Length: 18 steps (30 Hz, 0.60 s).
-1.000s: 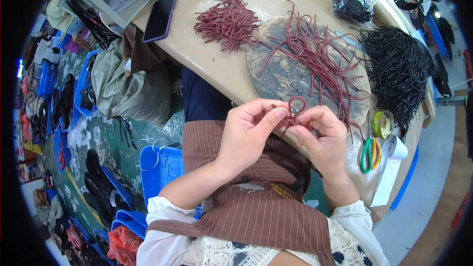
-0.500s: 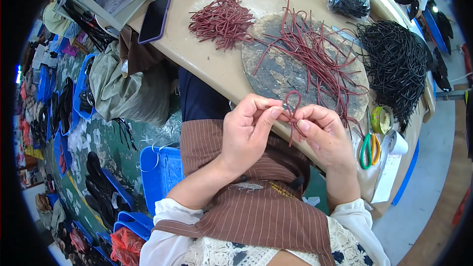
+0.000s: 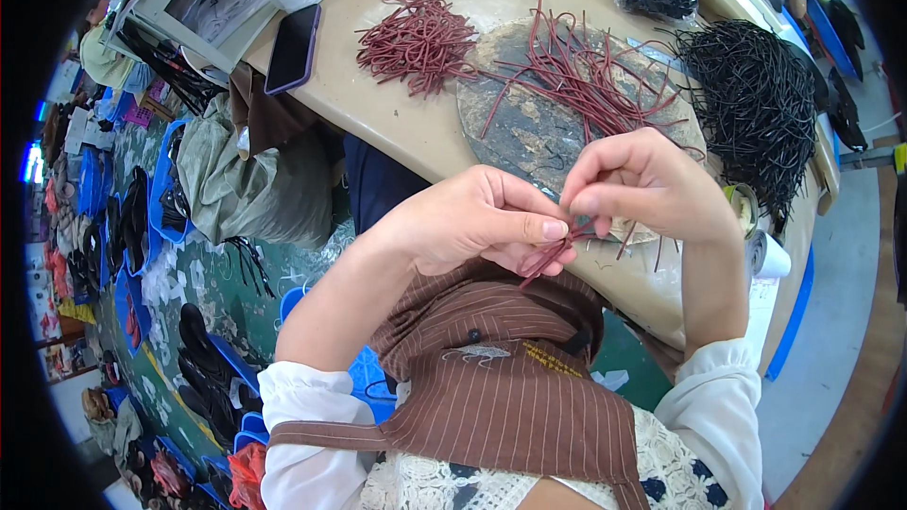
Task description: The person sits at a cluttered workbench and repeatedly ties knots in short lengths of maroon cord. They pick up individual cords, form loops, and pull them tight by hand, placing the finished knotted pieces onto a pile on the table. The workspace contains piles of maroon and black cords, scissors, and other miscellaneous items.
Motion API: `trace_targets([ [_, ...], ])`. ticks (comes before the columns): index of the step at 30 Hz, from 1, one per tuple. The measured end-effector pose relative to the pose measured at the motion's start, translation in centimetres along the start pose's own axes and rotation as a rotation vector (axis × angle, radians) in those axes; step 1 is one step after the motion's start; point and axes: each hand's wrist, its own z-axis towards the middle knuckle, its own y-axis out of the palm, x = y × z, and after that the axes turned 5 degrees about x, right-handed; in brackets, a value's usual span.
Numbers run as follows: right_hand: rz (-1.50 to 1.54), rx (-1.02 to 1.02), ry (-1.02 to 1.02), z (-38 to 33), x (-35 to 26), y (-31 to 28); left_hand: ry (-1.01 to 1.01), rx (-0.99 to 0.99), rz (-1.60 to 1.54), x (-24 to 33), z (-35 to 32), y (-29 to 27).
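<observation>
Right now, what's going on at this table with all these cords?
A person seated at a tan table pinches a few dark red cords between both hands, the left hand and the right hand meeting over their lap at the table's edge. More red cords lie loose on a round worn pad, another red bundle sits beside it, and a heap of black cords lies to the right.

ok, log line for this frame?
left hand: pinching dark red cord | right hand: pinching same cord | table: red cords, black cord pile, phone
</observation>
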Motion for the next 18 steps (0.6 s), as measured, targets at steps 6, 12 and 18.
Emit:
trace_targets([
  [6,0.215,0.343,-0.055,-1.5,2.9,2.6,-0.028,0.028,-0.037,-1.1,1.2,0.2],
  [12,0.349,0.609,-0.286,-1.1,4.4,2.8,0.038,0.147,-0.19,-1.3,1.0,0.2],
  [18,0.41,0.713,-0.421,-0.8,6.4,6.1,0.15,0.19,-0.219,-1.8,1.6,0.3],
])
